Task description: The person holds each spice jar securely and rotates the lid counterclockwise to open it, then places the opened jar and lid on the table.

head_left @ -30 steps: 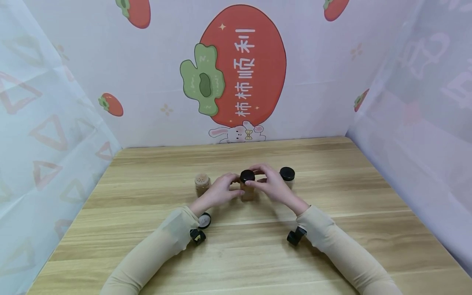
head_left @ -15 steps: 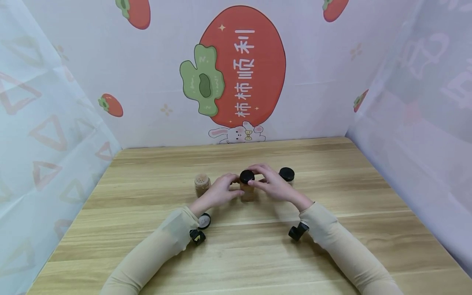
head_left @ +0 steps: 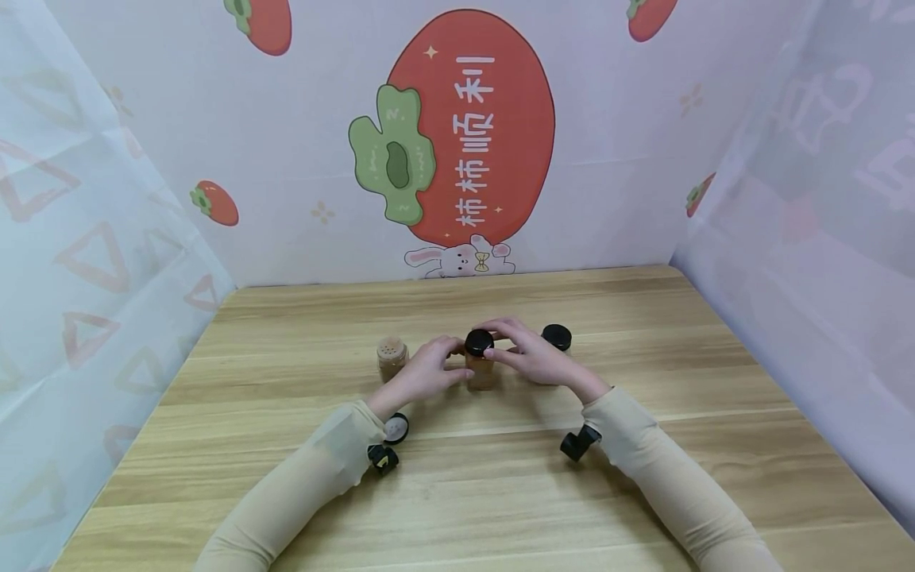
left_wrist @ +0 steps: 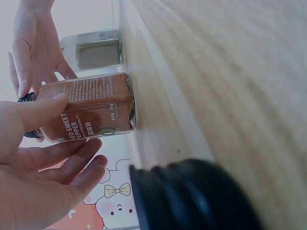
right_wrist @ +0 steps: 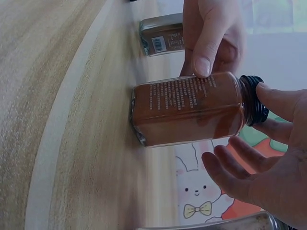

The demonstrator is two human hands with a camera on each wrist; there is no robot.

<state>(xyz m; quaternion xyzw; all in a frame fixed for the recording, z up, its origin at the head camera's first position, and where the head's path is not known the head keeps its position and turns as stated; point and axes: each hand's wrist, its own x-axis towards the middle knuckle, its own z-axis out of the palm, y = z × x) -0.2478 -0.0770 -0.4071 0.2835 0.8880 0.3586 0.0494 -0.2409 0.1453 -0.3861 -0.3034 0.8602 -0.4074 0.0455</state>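
Note:
A square glass spice jar [head_left: 480,376] of red-brown powder stands upright at the middle of the table. In the left wrist view, the jar [left_wrist: 96,108] bears the words "RED SWEET PEPPER". My left hand [head_left: 425,372] holds its body, thumb on one side and fingers on the other. With thumb and forefinger, my right hand [head_left: 536,361] pinches the black ridged lid [right_wrist: 254,100]; its other fingers are held off the glass. The lid sits on the jar's neck.
Left of my left hand stands a lidless jar [head_left: 391,357] with a perforated shaker top. A loose black lid [head_left: 396,428] lies upturned near my left wrist. Behind my right hand is another jar with a black lid [head_left: 557,337]. Printed cloth [head_left: 286,159] walls the table's back and sides.
My right hand has turned slightly around the lid, its thumb shifting right and its wrist swinging outward to the right. The left hand and the jar have stayed in place.

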